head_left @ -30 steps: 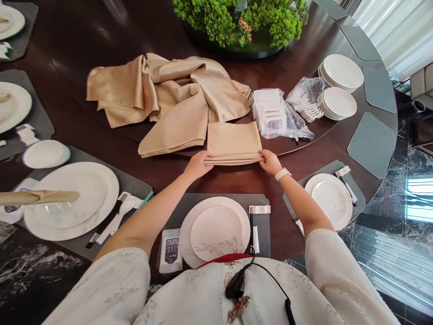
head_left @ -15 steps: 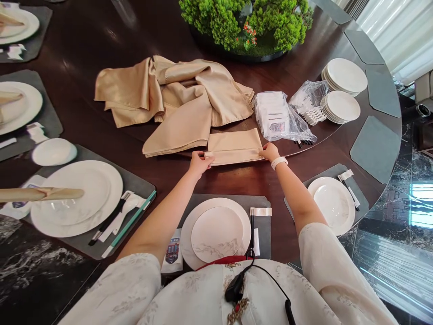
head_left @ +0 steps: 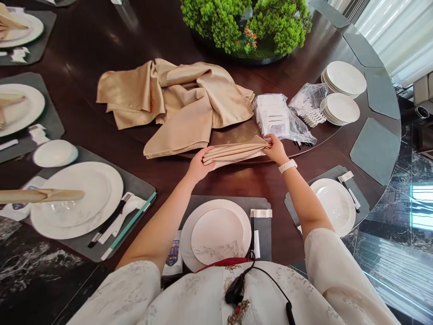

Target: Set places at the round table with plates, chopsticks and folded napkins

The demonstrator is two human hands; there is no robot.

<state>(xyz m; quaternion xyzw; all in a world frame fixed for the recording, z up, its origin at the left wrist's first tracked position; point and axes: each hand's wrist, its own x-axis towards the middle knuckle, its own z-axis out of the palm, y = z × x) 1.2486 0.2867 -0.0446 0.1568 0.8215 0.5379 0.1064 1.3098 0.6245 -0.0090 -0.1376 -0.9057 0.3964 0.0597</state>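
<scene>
Between my two hands is a folded gold-beige cloth napkin (head_left: 235,153), its layers bunched into a narrow pleated strip just above the dark table. My left hand (head_left: 200,166) grips its left end, thumb on top. At the other end, the fingers of my right hand (head_left: 275,149) pinch the cloth; a white band circles that wrist. Right behind the strip lies a loose heap of the same napkins (head_left: 189,92). Nearer my body, a pair of stacked white plates (head_left: 218,234) rests on a grey placemat (head_left: 262,234) with black chopsticks (head_left: 252,232) on a holder.
Plastic-wrapped white packets (head_left: 270,115) lie beyond my right hand, near stacked white plates (head_left: 343,77). A planter with green foliage (head_left: 216,27) stands at the back. Place settings flank me, with a large plate (head_left: 113,180) at left and a smaller plate (head_left: 336,205) at right.
The napkin lay flat on the table with one edge folded over; now it is lifted slightly and gathered into a narrow strip. Both hands have closed further around its ends.
</scene>
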